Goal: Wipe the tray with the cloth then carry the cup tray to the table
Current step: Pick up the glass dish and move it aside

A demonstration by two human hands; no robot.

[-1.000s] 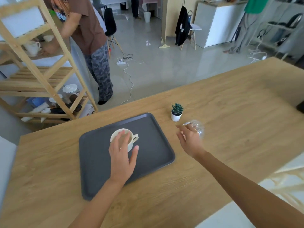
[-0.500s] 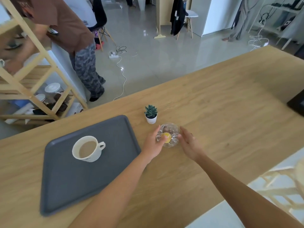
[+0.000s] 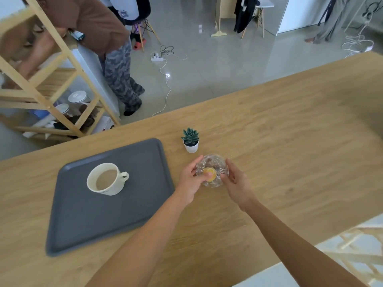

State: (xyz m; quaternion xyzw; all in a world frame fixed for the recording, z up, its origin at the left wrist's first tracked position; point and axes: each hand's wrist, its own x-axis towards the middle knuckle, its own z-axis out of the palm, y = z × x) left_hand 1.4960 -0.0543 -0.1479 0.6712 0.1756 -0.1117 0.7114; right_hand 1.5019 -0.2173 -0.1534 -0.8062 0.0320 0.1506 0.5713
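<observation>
A dark grey tray lies on the wooden table at the left. On it stands a cream cup holding a milky brown drink, handle to the right. To the right of the tray sits a small clear glass bowl with a yellow piece and some brown bits inside. My left hand holds the bowl's left rim, thumb touching the yellow piece. My right hand grips the bowl's right rim. No cloth is in view.
A small succulent in a white pot stands just behind the bowl. A person in a brown top leans at a wooden shelf rack beyond the table's far edge. Cables lie on the floor.
My left hand left the cup on the tray and went right to the glass bowl. Both hands now hold the bowl. The view has shifted to the right.
</observation>
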